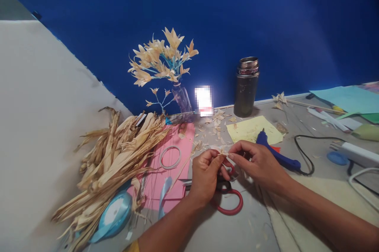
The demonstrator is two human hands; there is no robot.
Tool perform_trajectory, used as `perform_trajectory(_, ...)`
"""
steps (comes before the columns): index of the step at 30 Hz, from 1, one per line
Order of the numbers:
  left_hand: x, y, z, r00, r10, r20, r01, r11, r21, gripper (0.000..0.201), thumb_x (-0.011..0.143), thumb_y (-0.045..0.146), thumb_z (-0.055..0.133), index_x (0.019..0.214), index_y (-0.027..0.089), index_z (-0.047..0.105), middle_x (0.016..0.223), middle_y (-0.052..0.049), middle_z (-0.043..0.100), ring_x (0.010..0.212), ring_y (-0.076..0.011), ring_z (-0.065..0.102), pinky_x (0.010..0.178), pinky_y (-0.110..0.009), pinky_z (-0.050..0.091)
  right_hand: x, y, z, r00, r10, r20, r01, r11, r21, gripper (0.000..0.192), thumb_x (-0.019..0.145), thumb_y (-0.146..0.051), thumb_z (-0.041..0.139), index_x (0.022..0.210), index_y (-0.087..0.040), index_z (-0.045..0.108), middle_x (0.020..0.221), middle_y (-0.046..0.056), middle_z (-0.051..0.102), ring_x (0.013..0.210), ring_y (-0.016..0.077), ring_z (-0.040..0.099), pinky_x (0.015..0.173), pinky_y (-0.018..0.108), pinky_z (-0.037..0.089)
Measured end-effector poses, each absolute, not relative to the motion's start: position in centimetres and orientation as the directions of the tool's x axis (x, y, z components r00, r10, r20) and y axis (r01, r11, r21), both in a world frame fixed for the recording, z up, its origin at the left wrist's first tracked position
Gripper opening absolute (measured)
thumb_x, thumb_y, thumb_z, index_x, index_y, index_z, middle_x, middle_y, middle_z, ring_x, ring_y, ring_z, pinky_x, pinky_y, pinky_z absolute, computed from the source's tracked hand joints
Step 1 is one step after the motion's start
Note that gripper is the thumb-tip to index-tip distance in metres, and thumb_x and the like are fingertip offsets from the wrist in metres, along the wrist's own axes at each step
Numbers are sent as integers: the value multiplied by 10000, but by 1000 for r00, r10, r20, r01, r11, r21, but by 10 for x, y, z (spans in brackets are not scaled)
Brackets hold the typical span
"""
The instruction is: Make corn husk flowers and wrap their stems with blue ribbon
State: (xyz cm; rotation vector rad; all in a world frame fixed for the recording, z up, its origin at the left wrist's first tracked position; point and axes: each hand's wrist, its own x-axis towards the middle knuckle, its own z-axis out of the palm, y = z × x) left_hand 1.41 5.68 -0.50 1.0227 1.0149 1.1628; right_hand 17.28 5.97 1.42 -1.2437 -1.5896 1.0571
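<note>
My left hand (205,175) is closed, thumb and fingers pinching a small pale piece of corn husk (222,152). From the other side, the fingertips of my right hand (262,163) pinch that piece too, so the two hands nearly meet. Fingers hide most of its shape. Beneath my hands lie scissors (241,202) with red-rimmed handles; their blades point left and are partly covered by my left hand. Just beyond my right hand rests a blue hot glue gun (282,159) beside a yellow paper sheet (256,126).
Dried corn husks (118,157) pile up at left, near a blue ribbon roll (115,212), pink sheets (180,173) and a tape ring (170,157). Husk flowers (161,56) fill a glass bottle (183,100). A dark flask (246,88) stands behind; a white power strip (359,155) lies right.
</note>
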Motion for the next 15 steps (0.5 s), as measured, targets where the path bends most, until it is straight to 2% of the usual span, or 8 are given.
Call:
perform_trajectory(8, 17, 52, -12, 45, 999, -26, -134, 32, 990, 298, 853, 452, 689, 763, 179, 608, 514, 6, 632, 416, -110, 551, 474, -214, 394, 170, 59, 11, -164, 975, 150, 275, 191, -942, 180, 825, -356, 617, 738, -210, 677, 628, 2, 688, 576, 160, 614, 554, 268, 471)
perform_trajectory(11, 18, 51, -12, 58, 998, -30, -128, 38, 991, 319, 863, 460, 673, 729, 179, 604, 526, -1, 638, 418, -111, 549, 474, -219, 398, 170, 59, 9, -177, 974, 140, 260, 184, -948, 192, 844, -367, 610, 746, -214, 672, 627, -3, 688, 574, 159, 623, 559, 267, 472)
perform_trajectory(15, 18, 51, -11, 84, 996, -26, -85, 34, 996, 359, 888, 472, 636, 688, 175, 600, 481, -1, 610, 414, -112, 538, 471, -217, 383, 171, 60, 5, -175, 967, 187, 321, 236, -917, 154, 846, -318, 611, 760, -212, 684, 671, 4, 711, 619, 165, 634, 612, 282, 463)
